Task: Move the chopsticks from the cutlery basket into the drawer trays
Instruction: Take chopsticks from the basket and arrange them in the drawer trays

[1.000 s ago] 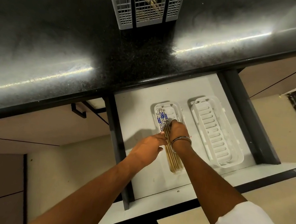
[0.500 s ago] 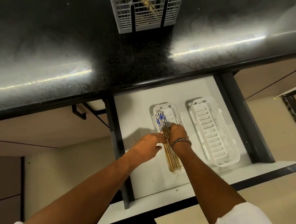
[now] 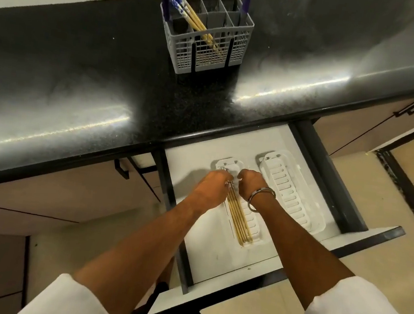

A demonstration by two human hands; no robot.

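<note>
A grey cutlery basket (image 3: 237, 47) with a blue handle stands on the black counter; several wooden chopsticks with blue-white tops (image 3: 183, 11) lean in its left front compartment. In the open white drawer lie two white slotted trays. The left tray (image 3: 254, 229) holds a bundle of chopsticks (image 3: 238, 220) laid lengthwise. My left hand (image 3: 213, 186) and my right hand (image 3: 251, 185), with a metal bangle on its wrist, both rest over the far ends of that bundle, fingers curled on it. The right tray (image 3: 293, 194) has nothing in it.
The black counter (image 3: 78, 87) overhangs the back of the drawer (image 3: 189, 165). Dark drawer sides run left and right. Closed beige cabinet fronts with black handles flank the drawer. Beige floor tiles lie below at the right.
The view has tilted up, so the whole basket now shows. Both hands have slid toward the far, patterned ends of the chopsticks in the left tray and cover them.
</note>
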